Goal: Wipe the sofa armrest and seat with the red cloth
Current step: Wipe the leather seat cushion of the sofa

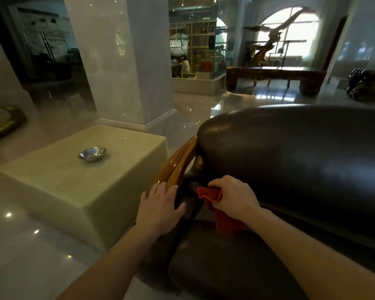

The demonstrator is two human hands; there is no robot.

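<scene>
A dark leather sofa (301,152) fills the right half of the view, with its seat cushion (221,263) below and a glossy wooden armrest (175,165) curving down its left end. My right hand (234,195) is shut on the red cloth (212,197), pressed into the gap between the armrest and the sofa back; part of the cloth hangs down under my wrist. My left hand (160,204) lies flat with fingers spread on the lower end of the armrest, holding nothing.
A pale stone block table (59,191) stands just left of the armrest with a small metal bowl (92,154) on top. A white pillar (117,61) rises behind it. Shiny tiled floor lies around; a wooden bench (275,76) stands far back.
</scene>
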